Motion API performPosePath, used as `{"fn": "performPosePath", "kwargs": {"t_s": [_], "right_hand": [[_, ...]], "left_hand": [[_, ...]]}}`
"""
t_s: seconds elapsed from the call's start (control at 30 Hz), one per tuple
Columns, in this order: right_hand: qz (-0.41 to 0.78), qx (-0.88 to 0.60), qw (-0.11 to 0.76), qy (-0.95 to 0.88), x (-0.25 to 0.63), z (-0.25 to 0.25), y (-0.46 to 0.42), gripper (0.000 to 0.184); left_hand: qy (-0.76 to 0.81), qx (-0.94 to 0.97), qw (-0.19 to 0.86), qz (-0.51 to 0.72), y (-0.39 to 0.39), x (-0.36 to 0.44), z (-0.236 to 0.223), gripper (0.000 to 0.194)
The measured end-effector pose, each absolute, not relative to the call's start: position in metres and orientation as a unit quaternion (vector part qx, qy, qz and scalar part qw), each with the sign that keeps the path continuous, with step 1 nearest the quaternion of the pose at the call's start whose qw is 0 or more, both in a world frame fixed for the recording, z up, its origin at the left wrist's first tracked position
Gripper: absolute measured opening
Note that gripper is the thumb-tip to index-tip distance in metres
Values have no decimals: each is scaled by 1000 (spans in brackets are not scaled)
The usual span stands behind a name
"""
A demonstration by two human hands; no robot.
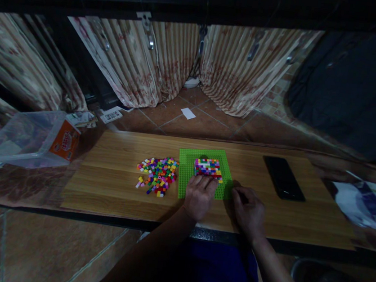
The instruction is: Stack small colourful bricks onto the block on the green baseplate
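Note:
A green studded baseplate [182, 185] lies on the wooden board, bearing a multicoloured block of small toy bricks [207, 166]. My left hand [199, 197] rests over the plate's near part, fingers stretched forward side by side with their tips at the block's near edge; its thumb is hidden. Just off the plate's right edge is my right hand [248, 212], its fingers curled in and thumb close to the index finger. Whatever it may hold is too dark and small to make out. Left of the plate spreads a loose pile of small coloured bricks [159, 174].
A black phone [284, 178] lies on the wooden board [103, 172] at the right. Beyond the board's left end stands a clear plastic box [32, 137] with an orange label. White and purple packaging [367, 202] lies past the right end. Striped curtains [170, 62] hang behind.

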State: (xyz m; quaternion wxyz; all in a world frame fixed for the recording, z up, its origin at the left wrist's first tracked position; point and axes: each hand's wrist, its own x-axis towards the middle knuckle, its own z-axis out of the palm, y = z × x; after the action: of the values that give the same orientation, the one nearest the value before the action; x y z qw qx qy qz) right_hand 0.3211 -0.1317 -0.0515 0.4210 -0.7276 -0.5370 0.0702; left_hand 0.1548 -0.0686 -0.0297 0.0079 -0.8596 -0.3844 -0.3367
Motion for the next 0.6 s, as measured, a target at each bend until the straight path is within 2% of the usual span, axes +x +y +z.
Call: {"fn": "performPosePath", "kwargs": {"t_s": [0.6], "right_hand": [[54, -719, 423, -548, 322, -54, -131, 30]], "left_hand": [[-328, -901, 58, -280, -64, 151, -33, 21]]}}
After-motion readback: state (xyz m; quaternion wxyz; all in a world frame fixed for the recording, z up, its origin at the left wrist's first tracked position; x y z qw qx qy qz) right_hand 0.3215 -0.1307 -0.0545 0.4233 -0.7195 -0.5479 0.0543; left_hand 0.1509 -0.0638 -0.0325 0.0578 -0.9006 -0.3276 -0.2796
